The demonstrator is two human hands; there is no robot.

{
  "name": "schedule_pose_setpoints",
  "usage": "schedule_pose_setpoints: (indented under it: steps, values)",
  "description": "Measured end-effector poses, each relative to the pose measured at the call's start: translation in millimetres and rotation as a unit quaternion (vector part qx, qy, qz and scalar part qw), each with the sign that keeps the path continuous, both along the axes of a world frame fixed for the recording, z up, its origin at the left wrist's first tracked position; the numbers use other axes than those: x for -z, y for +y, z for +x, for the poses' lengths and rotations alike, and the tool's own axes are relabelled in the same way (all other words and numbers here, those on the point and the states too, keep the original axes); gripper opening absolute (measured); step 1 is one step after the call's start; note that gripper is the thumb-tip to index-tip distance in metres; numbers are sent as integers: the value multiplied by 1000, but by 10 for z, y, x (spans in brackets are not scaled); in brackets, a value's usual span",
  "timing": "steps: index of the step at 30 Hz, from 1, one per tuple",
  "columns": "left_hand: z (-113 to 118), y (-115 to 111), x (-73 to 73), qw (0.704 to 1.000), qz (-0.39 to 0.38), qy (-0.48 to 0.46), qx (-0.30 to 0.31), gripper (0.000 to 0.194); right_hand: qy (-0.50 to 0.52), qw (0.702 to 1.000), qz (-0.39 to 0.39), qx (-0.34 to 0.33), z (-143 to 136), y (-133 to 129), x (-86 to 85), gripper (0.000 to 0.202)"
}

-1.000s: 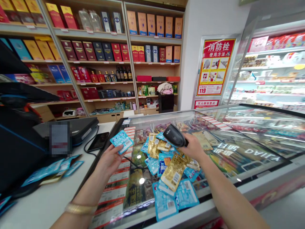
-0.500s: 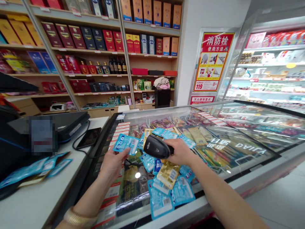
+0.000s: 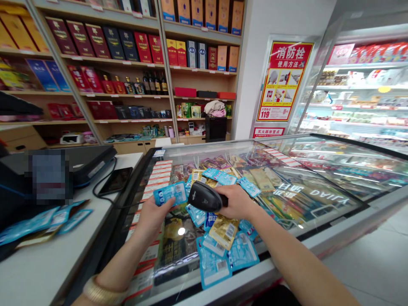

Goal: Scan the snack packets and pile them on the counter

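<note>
Between the fingers of my left hand (image 3: 156, 213) is a blue packet (image 3: 171, 194), its barcode side facing up near the scanner. My right hand (image 3: 239, 202) grips a black barcode scanner (image 3: 205, 197) by its handle, which the fingers mostly hide. The scanner's head points left toward the packet, with a small space between them. Under and around the scanner, several more blue packets (image 3: 214, 265) and a gold packet (image 3: 224, 230) lie in a loose pile on the glass lid (image 3: 181, 272) of a chest freezer.
On the white counter (image 3: 28, 276) at left lie more blue packets (image 3: 68, 212), a dark phone (image 3: 115, 180) and a black cable. A checkout machine (image 3: 92, 163) stands behind them. Shelves of boxes (image 3: 98, 40) line the back wall, and a lit display fridge (image 3: 360, 89) is at right.
The blue packet in my left hand has tilted and shifted slightly right. My right hand has moved the scanner a little left, closer to it. The pile looks the same.
</note>
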State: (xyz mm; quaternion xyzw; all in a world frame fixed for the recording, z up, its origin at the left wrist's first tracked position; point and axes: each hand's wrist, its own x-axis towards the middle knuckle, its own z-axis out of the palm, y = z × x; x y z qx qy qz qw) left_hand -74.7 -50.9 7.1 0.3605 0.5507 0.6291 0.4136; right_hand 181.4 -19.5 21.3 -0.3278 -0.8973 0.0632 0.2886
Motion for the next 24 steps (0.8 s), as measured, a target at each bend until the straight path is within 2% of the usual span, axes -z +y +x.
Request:
schedule_pose_setpoints:
  steps: [5,12,20,24]
  values:
    - [-6,-6,9,998,-4,64,3,28,-11,1000,14,-5,-24,-7,14,24]
    - [30,-36,-59,997,-12,82,-1,24,-24,1000,15,-1,-26,-18,2,23]
    - [-28,-11,16,993,6,116,-1,31,-35,999,21,1,-40,-40,-33,21]
    - [-21,-11,-3,994,5,108,7,29,-32,999,21,0,-40,-41,-34,22]
